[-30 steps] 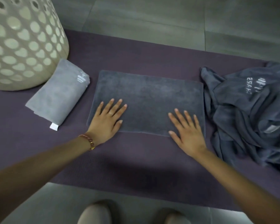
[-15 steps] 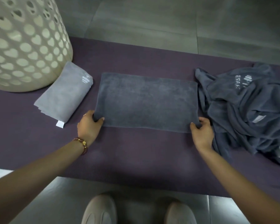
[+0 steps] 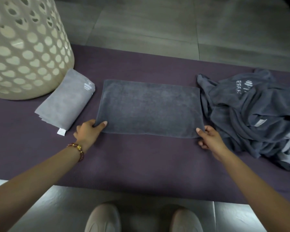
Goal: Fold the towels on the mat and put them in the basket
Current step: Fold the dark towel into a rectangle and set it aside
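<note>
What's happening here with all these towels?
A person is folding towels on a purple mat. The left hand and right hand each pinch a near corner of the flat dark grey towel. A folded light grey towel lies beside the basket, not in it; a crumpled pile lies at the right.

Both arms reach forward, spread apart. The left hand pinches the dark towel at its near left corner, thumb on top; the right hand pinches the near right corner.
</note>
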Demonstrator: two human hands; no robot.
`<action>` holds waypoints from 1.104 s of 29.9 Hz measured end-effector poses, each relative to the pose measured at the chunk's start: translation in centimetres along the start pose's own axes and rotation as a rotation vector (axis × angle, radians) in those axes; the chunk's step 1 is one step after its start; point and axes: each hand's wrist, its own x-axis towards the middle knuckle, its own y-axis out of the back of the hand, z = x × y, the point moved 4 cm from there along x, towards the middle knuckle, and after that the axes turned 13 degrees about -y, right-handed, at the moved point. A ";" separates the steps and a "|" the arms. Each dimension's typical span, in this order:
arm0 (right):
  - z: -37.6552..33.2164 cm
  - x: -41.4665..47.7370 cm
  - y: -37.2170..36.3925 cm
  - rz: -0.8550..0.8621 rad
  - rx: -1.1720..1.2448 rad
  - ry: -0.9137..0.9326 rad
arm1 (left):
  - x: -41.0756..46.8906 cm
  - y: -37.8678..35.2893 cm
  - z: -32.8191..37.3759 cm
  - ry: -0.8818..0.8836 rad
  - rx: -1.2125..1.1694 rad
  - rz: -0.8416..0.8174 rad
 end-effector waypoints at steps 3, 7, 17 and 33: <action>-0.3 -0.2 -0.2 -0.033 0.033 0.025 | -0.2 -0.1 0.0 0.070 -0.102 0.001; -0.8 0.1 0.0 0.049 0.098 0.052 | 0.2 0.6 0.5 0.001 -0.123 -0.055; -0.6 0.2 0.3 0.259 0.081 0.108 | 0.2 1.1 0.4 0.032 -0.462 0.153; -4.9 -5.3 -14.2 0.187 -1.138 0.814 | -2.5 -7.1 8.7 -1.084 0.694 -0.189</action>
